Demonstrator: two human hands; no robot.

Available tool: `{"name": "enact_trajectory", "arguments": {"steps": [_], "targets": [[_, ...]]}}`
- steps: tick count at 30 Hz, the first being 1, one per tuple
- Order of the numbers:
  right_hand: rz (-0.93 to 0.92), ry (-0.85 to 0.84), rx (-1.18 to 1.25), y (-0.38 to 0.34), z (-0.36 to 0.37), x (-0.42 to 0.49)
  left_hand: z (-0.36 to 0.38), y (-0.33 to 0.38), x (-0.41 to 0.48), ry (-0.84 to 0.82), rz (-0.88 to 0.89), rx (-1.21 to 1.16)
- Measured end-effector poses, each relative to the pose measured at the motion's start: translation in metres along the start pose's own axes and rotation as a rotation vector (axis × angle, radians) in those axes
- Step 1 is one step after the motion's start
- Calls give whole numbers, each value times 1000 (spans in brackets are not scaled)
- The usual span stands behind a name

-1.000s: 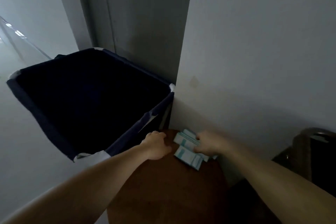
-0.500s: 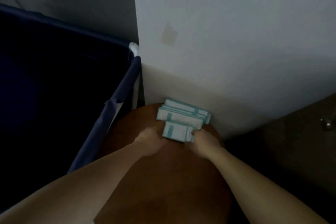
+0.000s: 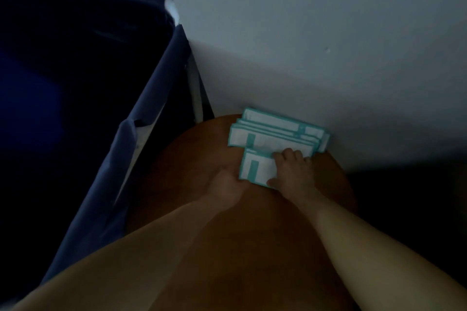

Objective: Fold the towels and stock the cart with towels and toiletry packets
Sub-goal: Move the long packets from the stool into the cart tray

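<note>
A person's two bare hands work a stack of white-and-teal toiletry packets [image 3: 275, 134] at the far edge of a round brown table [image 3: 192, 159], centre right of the frame. The packets lie flat and fanned, their long axes running from left to lower right, roughly parallel to the white wall [image 3: 316, 58] that the rearmost ones touch. The nearest packet [image 3: 256, 169], shorter in view, sits at the front of the stack with its teal bar pointing toward the camera. The right hand [image 3: 293, 174] clamps this packet's right end, fingers curled over the top and thumb at its near edge. The left hand [image 3: 225, 185] rests at the packet's lower left corner; whether it grips or merely touches cannot be told in the dim, blurred light. The navy fabric cart [image 3: 141, 118] fills the left of the frame, its rim just beside the table, leaving a narrow gap at the wall corner. Bare tabletop lies open left of the packets and toward the camera. Compared with half a second ago, the right hand has moved further onto the front packet, and the view sits closer.
</note>
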State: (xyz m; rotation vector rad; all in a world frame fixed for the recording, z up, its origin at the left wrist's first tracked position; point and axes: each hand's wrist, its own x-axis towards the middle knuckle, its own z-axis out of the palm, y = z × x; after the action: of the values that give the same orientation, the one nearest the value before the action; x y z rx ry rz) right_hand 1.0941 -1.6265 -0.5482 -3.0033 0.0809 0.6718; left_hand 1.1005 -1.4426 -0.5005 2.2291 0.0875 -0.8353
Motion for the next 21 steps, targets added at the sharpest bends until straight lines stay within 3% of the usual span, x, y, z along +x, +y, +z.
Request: {"name": "enact_trajectory", "arguments": {"steps": [6, 15, 21], "targets": [[5, 50, 127, 5, 8, -4, 14, -2, 4, 21, -97, -72], [237, -60, 991, 0, -3, -12, 10, -16, -7, 20, -203, -266], [412, -56, 1566, -27, -35, -34, -6, 2, -28, 8, -379, -646]]}}
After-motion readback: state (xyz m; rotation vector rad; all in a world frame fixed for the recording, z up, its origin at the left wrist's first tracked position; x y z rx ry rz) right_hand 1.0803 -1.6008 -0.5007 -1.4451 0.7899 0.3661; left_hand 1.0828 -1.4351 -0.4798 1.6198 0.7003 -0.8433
